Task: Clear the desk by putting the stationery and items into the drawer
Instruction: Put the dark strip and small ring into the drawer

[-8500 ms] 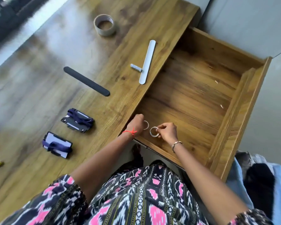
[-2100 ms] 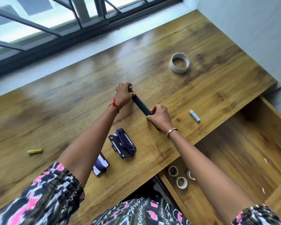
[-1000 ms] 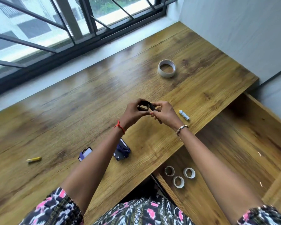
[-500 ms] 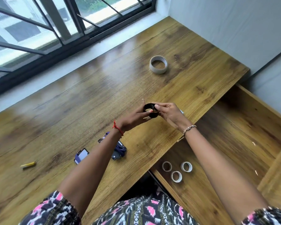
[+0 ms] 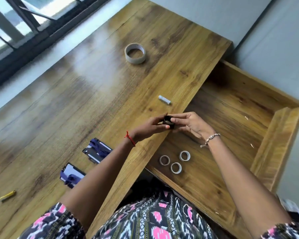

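Observation:
A black band rolled into a small coil [image 5: 168, 121] hangs between my two hands above the desk's right edge. My left hand [image 5: 149, 128] pinches it from the left and my right hand [image 5: 191, 125] from the right. The open wooden drawer [image 5: 276, 144] lies to the right, with three small coiled rings [image 5: 175, 168] on its floor near the front. On the desk top [image 5: 93, 94] remain a tape roll [image 5: 135, 53], a small white stick [image 5: 164, 100], two black card holders with blue lanyards [image 5: 97, 152] [image 5: 71, 175] and a yellow stub [image 5: 7, 196].
A window with dark bars [image 5: 24, 16] runs along the desk's far side. A grey wall [image 5: 248, 26] stands behind the drawer. My patterned clothing [image 5: 145, 221] fills the bottom of the view, below the desk's front edge.
The black strip was lifted from the desk and rolled into a tight coil between both hands. Hands and coil have shifted right, toward the drawer.

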Demonstrator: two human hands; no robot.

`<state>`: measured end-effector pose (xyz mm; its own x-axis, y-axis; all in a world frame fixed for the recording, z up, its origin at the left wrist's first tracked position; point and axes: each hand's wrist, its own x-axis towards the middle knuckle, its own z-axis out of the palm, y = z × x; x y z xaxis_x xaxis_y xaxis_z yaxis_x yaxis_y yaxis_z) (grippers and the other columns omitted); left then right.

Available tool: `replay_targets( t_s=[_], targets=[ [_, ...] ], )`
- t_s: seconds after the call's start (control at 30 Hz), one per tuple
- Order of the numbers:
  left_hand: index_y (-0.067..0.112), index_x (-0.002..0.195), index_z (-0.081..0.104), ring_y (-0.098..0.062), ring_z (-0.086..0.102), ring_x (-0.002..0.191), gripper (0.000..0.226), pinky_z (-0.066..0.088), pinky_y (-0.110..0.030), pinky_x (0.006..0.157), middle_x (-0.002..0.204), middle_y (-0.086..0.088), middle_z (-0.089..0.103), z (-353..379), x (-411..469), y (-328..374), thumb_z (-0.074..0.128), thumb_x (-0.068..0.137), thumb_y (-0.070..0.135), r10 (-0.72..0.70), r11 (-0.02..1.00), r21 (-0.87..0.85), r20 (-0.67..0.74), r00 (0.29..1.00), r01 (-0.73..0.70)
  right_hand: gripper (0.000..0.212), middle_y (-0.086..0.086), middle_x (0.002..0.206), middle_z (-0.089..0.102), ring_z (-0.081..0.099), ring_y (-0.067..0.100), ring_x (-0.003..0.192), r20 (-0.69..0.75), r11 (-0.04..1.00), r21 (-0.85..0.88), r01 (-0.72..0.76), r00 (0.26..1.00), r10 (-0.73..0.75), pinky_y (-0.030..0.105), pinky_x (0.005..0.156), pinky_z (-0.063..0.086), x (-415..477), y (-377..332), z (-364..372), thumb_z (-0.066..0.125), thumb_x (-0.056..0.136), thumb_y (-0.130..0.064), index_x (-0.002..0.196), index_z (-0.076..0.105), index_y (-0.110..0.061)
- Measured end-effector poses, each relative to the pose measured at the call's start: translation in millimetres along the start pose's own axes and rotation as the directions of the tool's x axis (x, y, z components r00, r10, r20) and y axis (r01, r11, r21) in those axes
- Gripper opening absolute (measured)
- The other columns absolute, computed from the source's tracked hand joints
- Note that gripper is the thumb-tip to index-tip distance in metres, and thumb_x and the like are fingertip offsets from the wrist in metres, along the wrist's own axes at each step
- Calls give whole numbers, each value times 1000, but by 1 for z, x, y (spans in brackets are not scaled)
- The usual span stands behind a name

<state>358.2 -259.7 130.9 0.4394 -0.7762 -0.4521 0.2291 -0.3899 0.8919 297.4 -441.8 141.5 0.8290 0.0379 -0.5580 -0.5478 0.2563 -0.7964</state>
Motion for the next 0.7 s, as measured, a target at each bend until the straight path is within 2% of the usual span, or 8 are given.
replay_targets(
  t_s=[0.1, 0.23, 0.3, 0.37, 0.43, 0.53, 0.63, 0.7],
  targets=[
    [1, 138, 37, -14, 42, 123, 52, 31, -24, 105, 139, -11, 45, 14, 12, 2, 56, 90, 6, 94, 962, 255, 29, 995, -98, 25, 12, 78, 69, 66, 19, 62, -67, 998, -48, -29, 997, 25, 24, 56, 57, -15, 10, -21, 68, 72, 5, 97, 67, 1],
    [1, 125, 55, -26, 53, 112, 40, 33, -14, 89, 126, -16, 54, 34, 22, -1, 60, 86, 6, 275, 762, 600, 41, 960, -244, 19, 4, 65, 70, 68, 11, 58, -217, 996, -51, -70, 974, 57, 19, 52, 54, -27, 30, -36, 63, 75, 14, 87, 67, 0],
    [2, 117, 61, -28, 57, 106, 32, 38, -21, 89, 120, -16, 57, 41, 22, -8, 59, 84, 3, 399, 644, 701, 35, 916, -307, 18, 0, 60, 70, 66, 8, 55, -333, 993, -87, -78, 942, 45, 18, 50, 53, -23, 44, -38, 63, 76, 14, 82, 69, -2],
    [2, 119, 59, -30, 51, 118, 34, 40, -33, 101, 127, -17, 54, 43, 21, -21, 57, 84, 4, 479, 533, 790, 14, 877, -303, 14, 4, 68, 69, 64, 10, 60, -454, 973, -207, -103, 891, -2, 16, 53, 54, -15, 59, -34, 66, 76, 9, 85, 71, 0],
    [3, 130, 49, -30, 32, 137, 45, 27, -41, 114, 143, -14, 42, 41, 18, -33, 55, 86, 8, 471, 482, 845, -24, 882, -234, 17, 9, 81, 70, 62, 14, 73, -525, 886, -423, -189, 848, -70, 7, 53, 44, -5, 73, -27, 69, 76, 0, 92, 73, -3],
    [8, 146, 21, -20, 5, 145, 60, 5, -37, 119, 156, -7, 16, 36, 7, -46, 43, 93, 23, 377, 423, 899, -64, 924, -110, 20, 17, 95, 71, 64, 23, 87, -530, 736, -611, -292, 842, -105, 13, 54, 37, 8, 90, -15, 66, 77, -5, 96, 72, -2],
    [8, 147, 15, -18, 1, 145, 62, 2, -34, 119, 157, -7, 11, 35, 0, -47, 22, 94, 39, 364, 392, 914, -51, 930, -103, 27, 26, 106, 64, 61, 36, 101, -475, 649, -696, -308, 875, -94, 32, 80, 45, 20, 104, -6, 58, 75, 0, 101, 65, 5],
    [8, 147, 17, -17, 2, 144, 62, 1, -33, 119, 156, -7, 13, 35, 0, -46, 19, 94, 41, 367, 390, 915, -52, 929, -103, 26, 30, 111, 58, 56, 39, 104, -454, 615, -720, -320, 889, -68, 36, 86, 43, 23, 108, -5, 54, 78, 3, 103, 60, 9]
  ],
)
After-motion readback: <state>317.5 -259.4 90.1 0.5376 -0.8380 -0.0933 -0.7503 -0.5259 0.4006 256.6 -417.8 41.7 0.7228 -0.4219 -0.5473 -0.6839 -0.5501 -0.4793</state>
